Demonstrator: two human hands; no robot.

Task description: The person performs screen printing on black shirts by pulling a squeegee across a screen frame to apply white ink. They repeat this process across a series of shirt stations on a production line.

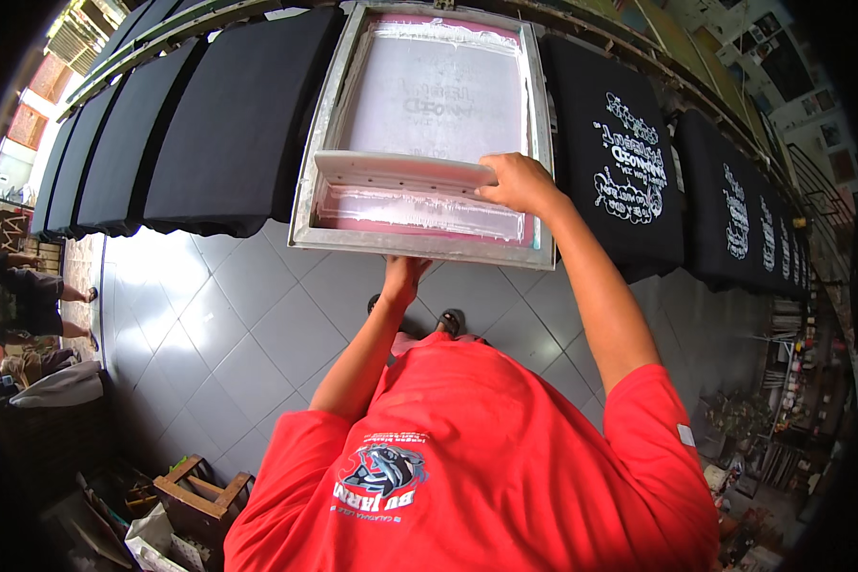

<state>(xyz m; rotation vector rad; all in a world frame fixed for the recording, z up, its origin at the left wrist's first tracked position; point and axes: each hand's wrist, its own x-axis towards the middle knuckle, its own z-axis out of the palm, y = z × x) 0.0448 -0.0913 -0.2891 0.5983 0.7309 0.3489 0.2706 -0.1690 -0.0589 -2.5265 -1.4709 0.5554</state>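
A silk screen (429, 91) in a metal frame lies in front of me. Its pale mesh carries faint lettering, with white ink along the far end and in a band near me. Across the near part of the mesh stands a long, light-coloured squeegee (391, 173), slightly tilted. My right hand (521, 183) is closed around the squeegee's right end, thumb toward me. At the middle of the frame's near edge is my left hand (405, 277); its fingers go under the edge and are mostly hidden, so their grip does not show.
Black shirts on boards line both sides: plain ones (243, 124) at left, white-printed ones (629, 153) at right. Grey floor tiles (248, 305) lie below. A wooden stool (203, 496) stands at lower left, cluttered shelves (782, 381) at right. Another person (29, 296) stands far left.
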